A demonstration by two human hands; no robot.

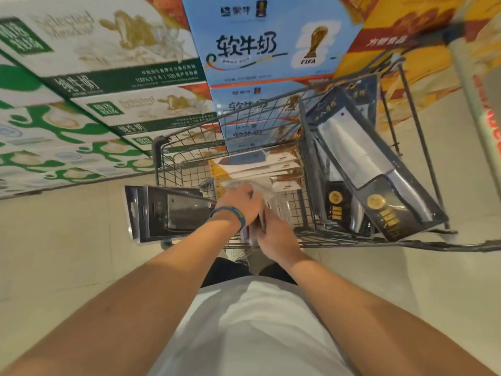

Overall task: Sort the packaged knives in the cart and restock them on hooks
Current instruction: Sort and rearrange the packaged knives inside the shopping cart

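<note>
I stand on a pale tiled shop floor point(67, 240), with stacked green-and-white cartons point(108, 77) to the left and blue cartons point(271, 42) straight ahead. The wire cart point(187, 169) is right in front of me. My hands are close together over its near end. The left hand point(241, 204), with a blue wristband point(230, 213), grips a pale package point(264, 191), and the right hand point(273, 234) seems to pinch its near edge, though the blur hides the fingers.

The dark cleaver pack point(366, 164) leans along the cart's right side. Its long axis runs from far left to near right, with the handle end nearest me. The white packs point(257, 166) lie flat at the far end, lengthwise across the cart. The dark packs point(168, 213) stick out past the near-left corner, hang-hole ends pointing left.
</note>
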